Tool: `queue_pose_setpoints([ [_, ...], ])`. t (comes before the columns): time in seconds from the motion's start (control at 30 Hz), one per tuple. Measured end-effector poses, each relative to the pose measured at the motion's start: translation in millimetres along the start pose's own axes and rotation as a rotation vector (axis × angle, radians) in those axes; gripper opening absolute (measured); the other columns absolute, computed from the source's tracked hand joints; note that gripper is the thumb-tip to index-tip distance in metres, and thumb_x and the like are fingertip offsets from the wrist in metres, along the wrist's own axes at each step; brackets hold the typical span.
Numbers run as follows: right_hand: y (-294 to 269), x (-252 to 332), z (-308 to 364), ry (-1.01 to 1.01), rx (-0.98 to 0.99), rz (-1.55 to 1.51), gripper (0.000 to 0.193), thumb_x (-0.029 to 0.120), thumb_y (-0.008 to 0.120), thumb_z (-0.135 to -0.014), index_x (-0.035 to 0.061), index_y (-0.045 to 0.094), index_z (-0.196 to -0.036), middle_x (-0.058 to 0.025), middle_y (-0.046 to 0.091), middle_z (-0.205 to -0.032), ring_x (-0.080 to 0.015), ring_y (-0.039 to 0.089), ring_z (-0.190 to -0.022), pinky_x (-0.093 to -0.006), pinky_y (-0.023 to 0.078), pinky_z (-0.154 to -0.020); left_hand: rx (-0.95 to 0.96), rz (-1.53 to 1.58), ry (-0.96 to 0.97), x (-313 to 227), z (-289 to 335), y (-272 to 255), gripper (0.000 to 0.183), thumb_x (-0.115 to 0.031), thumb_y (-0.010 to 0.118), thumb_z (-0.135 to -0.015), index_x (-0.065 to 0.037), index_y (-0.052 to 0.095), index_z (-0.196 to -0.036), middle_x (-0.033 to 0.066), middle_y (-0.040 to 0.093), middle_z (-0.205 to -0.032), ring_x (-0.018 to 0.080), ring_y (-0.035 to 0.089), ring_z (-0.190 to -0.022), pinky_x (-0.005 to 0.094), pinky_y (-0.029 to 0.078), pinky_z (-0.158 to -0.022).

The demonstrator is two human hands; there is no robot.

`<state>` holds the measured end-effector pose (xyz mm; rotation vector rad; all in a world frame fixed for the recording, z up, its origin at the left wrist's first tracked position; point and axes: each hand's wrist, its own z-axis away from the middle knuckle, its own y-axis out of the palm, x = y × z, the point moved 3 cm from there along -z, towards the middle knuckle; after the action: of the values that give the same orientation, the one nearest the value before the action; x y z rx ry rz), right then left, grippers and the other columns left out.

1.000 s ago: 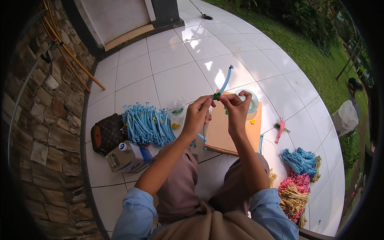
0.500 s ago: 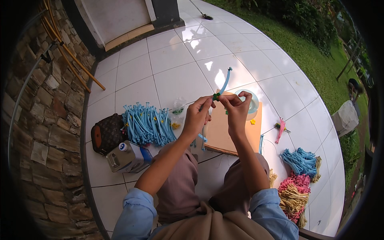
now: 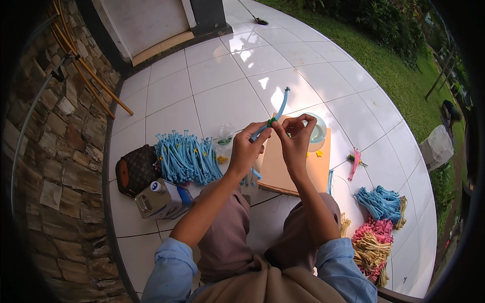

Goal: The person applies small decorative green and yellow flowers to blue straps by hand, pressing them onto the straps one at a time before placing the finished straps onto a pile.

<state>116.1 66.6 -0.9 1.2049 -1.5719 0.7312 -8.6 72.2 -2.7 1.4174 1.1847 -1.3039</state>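
Holding a blue cord (image 3: 284, 103) over the far left corner of the cardboard (image 3: 279, 174), the left hand (image 3: 246, 145) pinches its lower part and the right hand (image 3: 295, 139) pinches the green piece (image 3: 272, 121) on it; the cord's long axis slants from the left hand past the cardboard's far edge, the green piece between both, about equally near

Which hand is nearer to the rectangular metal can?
Left: the left hand is to the right of the metal can; the right hand is farther right.
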Motion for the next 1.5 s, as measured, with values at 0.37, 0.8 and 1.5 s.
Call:
queue_pose_setpoints([
  [0.37,6,3,1,0.014,0.020,-0.288,0.059,0.008,0.066,-0.078,0.0059,0.021,-0.115,-0.0076,0.056,-0.075,-0.0144,0.057,-0.074,-0.0243,0.042,-0.069,0.052,-0.020,0.042,6,-1,5,0.026,-0.024,0.042,-0.094,-0.002,0.054,-0.088,-0.0026,0.045,-0.066,0.0024,0.030,-0.042,0.0209,0.035,-0.046],
  [0.8,-5,2,-9,-0.014,0.111,-0.050,0.043,0.006,0.053,-0.087,0.0048,0.020,-0.115,-0.0108,0.059,-0.076,-0.0126,0.054,-0.068,-0.0227,0.042,-0.065,0.107,0.195,-0.042,3,2,1,0.031,-0.027,0.038,-0.095,-0.003,0.054,-0.083,-0.0028,0.039,-0.064,0.0033,0.031,-0.049,0.0198,0.033,-0.047],
  [1.5,10,5,-1,0.025,0.075,-0.120,0.044,0.010,0.061,-0.082,0.0020,0.026,-0.108,-0.0053,0.051,-0.073,-0.0128,0.052,-0.066,-0.0227,0.042,-0.062,-0.066,-0.339,0.349,-1,3,1,0.019,-0.014,0.047,-0.091,0.000,0.058,-0.087,0.0005,0.045,-0.062,0.0064,0.046,-0.046,0.0210,0.037,-0.043],
])
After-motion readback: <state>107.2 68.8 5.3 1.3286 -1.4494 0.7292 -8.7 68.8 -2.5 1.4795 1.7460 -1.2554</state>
